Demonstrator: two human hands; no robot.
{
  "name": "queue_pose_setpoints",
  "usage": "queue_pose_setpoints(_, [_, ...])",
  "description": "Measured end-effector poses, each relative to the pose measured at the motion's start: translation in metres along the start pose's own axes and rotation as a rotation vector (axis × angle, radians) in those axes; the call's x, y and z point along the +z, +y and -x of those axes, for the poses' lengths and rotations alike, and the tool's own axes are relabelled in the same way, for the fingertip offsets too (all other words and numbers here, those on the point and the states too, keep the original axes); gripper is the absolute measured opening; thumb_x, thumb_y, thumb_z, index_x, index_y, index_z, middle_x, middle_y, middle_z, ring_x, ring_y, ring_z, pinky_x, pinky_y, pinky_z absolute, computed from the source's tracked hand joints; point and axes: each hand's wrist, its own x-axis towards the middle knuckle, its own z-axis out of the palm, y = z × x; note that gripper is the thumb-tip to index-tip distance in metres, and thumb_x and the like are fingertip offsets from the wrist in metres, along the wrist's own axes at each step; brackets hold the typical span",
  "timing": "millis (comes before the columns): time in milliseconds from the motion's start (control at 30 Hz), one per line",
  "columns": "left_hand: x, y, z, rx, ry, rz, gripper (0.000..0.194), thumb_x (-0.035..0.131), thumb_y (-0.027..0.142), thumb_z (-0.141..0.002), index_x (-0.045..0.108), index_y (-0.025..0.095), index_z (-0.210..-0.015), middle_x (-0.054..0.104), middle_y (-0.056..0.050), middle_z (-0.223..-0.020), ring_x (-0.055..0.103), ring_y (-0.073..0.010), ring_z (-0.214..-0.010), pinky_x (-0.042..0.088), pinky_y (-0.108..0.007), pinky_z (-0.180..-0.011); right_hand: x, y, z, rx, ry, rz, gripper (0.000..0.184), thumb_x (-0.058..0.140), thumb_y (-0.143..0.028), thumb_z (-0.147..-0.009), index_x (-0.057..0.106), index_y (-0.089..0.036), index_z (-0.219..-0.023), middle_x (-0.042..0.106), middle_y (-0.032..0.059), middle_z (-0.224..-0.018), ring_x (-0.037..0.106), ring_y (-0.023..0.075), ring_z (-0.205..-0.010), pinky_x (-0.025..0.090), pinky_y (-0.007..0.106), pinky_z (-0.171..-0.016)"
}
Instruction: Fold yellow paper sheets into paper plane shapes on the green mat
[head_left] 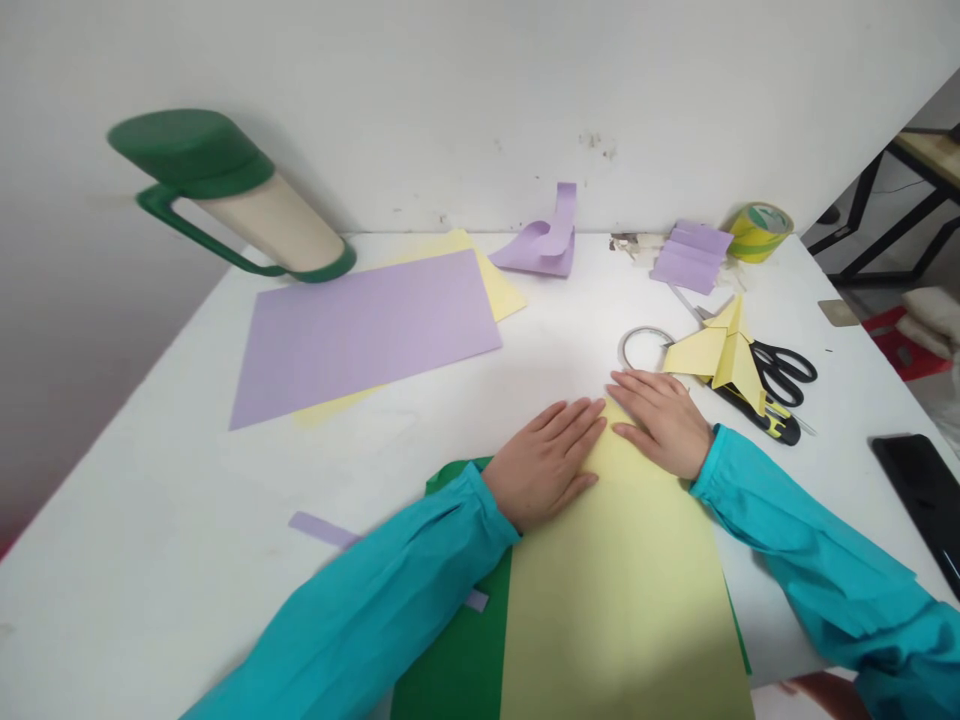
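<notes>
A pale yellow sheet (622, 580) lies in front of me on top of a green sheet (457, 660) on the white table (150, 540). My left hand (547, 462) lies flat on the yellow sheet's upper left part, fingers stretched out and together. My right hand (660, 418) presses flat on its upper right part, fingertips pointing left towards the left hand. The far end of the yellow sheet narrows to a point between the two hands. Both arms wear teal sleeves.
A purple sheet (367, 330) over another yellow sheet (499, 285) lies at the left, beside a green-and-cream jug (240, 200). Folded purple papers (544, 240) (690, 255), a tape roll (759, 230), a clear ring (643, 345), a folded yellow plane (720, 355), scissors (784, 365), a cutter (772, 420) and a phone (926, 495) lie to the right.
</notes>
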Motion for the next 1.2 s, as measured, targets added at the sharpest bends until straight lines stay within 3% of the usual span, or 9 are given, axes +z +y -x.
queue_pose_setpoints(367, [-0.01,-0.003,-0.005,0.007,-0.008,0.114,0.075,0.036,0.057,-0.092,0.026,0.003,-0.143,0.033,-0.022,-0.148,0.031,-0.0337,-0.135,0.028,-0.049,-0.108,0.0,0.006,0.006,-0.07,0.044,0.003,0.037,0.045,-0.035,-0.095,0.058,-0.022,-0.126,0.055,0.0071,-0.134,0.043,0.0246,-0.13,0.033,0.046,-0.106])
queue_pose_setpoints(733, [-0.007,-0.001,-0.005,-0.006,0.002,0.085,0.074,0.034,0.057,-0.092,0.031,0.001,-0.141,0.03,-0.024,-0.149,0.029,-0.0338,-0.136,0.025,-0.049,-0.109,0.0,-0.002,0.004,-0.134,0.074,0.16,0.038,0.046,-0.033,-0.094,0.06,-0.014,-0.124,0.057,0.0113,-0.132,0.046,0.0286,-0.126,0.036,0.047,-0.104])
queue_pose_setpoints(1033, [-0.006,-0.002,-0.004,-0.007,-0.004,0.093,0.076,0.034,0.058,-0.092,0.029,0.001,-0.141,0.029,-0.025,-0.149,0.028,-0.0344,-0.137,0.025,-0.05,-0.109,-0.002,0.0,0.004,-0.108,0.026,0.139,0.035,0.044,-0.028,-0.095,0.059,-0.014,-0.124,0.055,0.0109,-0.134,0.045,0.0275,-0.128,0.035,0.047,-0.105])
queue_pose_setpoints(1133, [-0.007,-0.003,-0.005,-0.008,0.014,0.147,0.077,0.038,0.058,-0.091,0.026,0.002,-0.142,0.031,-0.025,-0.148,0.029,-0.0354,-0.136,0.027,-0.051,-0.108,-0.005,-0.002,0.008,-0.098,-0.001,0.077,0.047,0.047,-0.042,-0.092,0.055,-0.011,-0.128,0.052,0.0142,-0.137,0.04,0.0295,-0.132,0.03,0.05,-0.108])
queue_pose_setpoints(1200, [-0.007,-0.004,-0.005,-0.019,0.042,0.202,0.073,0.038,0.054,-0.092,0.024,0.004,-0.144,0.034,-0.025,-0.146,0.032,-0.0355,-0.134,0.03,-0.052,-0.107,-0.007,-0.007,0.013,-0.086,-0.036,0.032,0.072,0.052,-0.058,-0.084,0.046,-0.006,-0.134,0.048,0.0192,-0.139,0.036,0.0332,-0.133,0.026,0.054,-0.11])
